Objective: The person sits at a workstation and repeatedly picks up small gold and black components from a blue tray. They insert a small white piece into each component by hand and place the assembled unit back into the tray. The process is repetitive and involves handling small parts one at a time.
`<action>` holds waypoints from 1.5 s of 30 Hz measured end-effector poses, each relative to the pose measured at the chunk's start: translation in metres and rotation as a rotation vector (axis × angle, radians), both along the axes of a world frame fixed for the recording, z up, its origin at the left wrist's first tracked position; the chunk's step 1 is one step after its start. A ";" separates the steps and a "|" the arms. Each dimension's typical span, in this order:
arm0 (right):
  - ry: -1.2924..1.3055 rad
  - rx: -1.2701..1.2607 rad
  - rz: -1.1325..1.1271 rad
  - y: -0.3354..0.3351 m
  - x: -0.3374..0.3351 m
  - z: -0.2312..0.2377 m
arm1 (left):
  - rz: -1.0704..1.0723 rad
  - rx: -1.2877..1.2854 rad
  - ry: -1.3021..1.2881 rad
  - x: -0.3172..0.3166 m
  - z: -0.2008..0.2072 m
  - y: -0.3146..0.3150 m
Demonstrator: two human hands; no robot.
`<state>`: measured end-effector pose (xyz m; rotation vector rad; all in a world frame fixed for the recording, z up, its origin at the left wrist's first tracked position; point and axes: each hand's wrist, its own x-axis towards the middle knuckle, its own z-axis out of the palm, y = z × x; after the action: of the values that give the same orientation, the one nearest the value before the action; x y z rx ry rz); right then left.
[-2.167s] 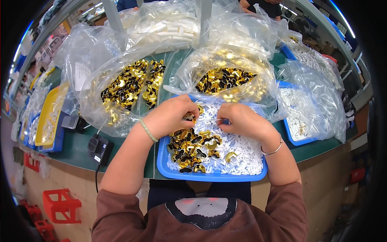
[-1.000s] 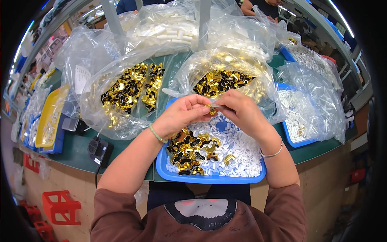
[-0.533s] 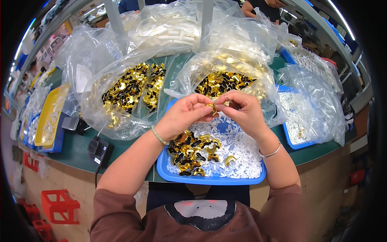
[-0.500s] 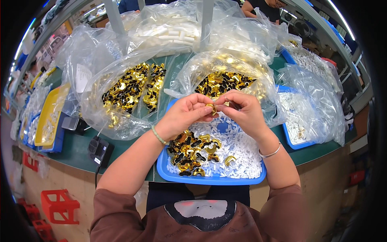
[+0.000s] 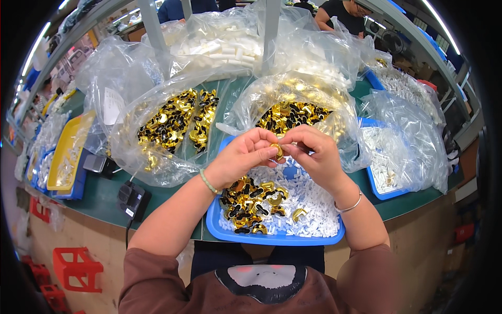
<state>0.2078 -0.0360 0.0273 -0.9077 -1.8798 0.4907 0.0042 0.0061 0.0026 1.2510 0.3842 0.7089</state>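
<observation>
Above the far part of a blue tray [image 5: 277, 240], both my hands meet at a small gold, shiny curved piece [image 5: 278, 152]. My left hand [image 5: 250, 150] pinches it between thumb and fingers. On its other side, my right hand [image 5: 309, 152] has thumb and forefinger pressed together at the piece's edge; whether a smaller part sits between them is hidden. Inside the tray, gold and black curved pieces [image 5: 244, 205] are heaped at the left. Small white plastic parts [image 5: 319, 212] cover the right side, with one gold piece [image 5: 299, 214] lying on them.
Open clear bags of gold and black pieces [image 5: 167, 123] [image 5: 290, 115] stand behind the tray. Farther back is a bag of white tubes [image 5: 225, 49]. A blue tray of white parts [image 5: 384, 157] is at right; a yellow tray [image 5: 65, 152] and a black adapter [image 5: 132, 199] are at left.
Both hands remain together at the gold piece, with the right fingers slightly shifted against it. The whole view has moved a little, so the table appears slightly lower.
</observation>
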 end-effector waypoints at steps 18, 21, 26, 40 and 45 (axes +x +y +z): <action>-0.042 0.079 0.008 -0.004 0.000 0.005 | -0.048 0.013 -0.062 0.000 -0.002 0.000; -0.058 0.074 0.011 -0.005 0.001 0.006 | -0.045 0.008 -0.060 -0.001 -0.001 0.001; -0.096 0.172 0.012 -0.005 0.000 0.007 | -0.036 0.003 -0.068 0.000 -0.003 0.001; -0.042 0.134 0.107 -0.005 -0.002 0.006 | -0.009 -0.022 -0.128 -0.004 0.000 0.001; 0.220 -0.311 0.141 -0.002 0.002 0.007 | 0.028 -0.070 -0.147 -0.001 0.001 0.004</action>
<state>0.2095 -0.0379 0.0339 -0.8829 -1.6995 0.9509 0.0027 0.0098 0.0041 1.1216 0.3031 0.7995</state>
